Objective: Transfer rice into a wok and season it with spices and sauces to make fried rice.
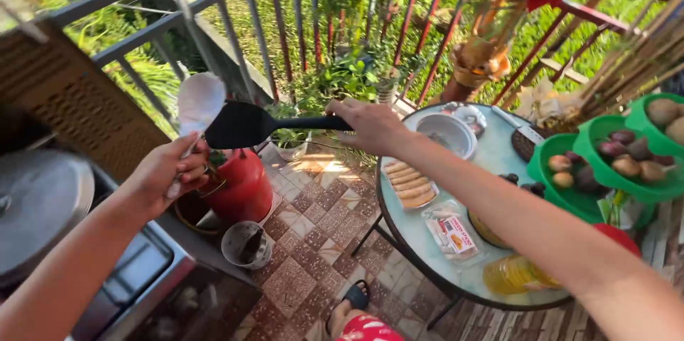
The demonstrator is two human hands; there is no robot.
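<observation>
Left hand (167, 173) was closed around the handle of a white spoon (199, 101), bowl raised. Right hand (372, 126) gripped a black spatula (246, 125) by its handle, blade level beside the spoon, both held out over the tiled floor (320, 241), between stove (135, 270) and round glass table (427, 241), likely for comparison.

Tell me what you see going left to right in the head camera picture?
Metal pot lid → left hand with white spoon → black spatula → right hand → round glass table → green baskets of fruit.
</observation>
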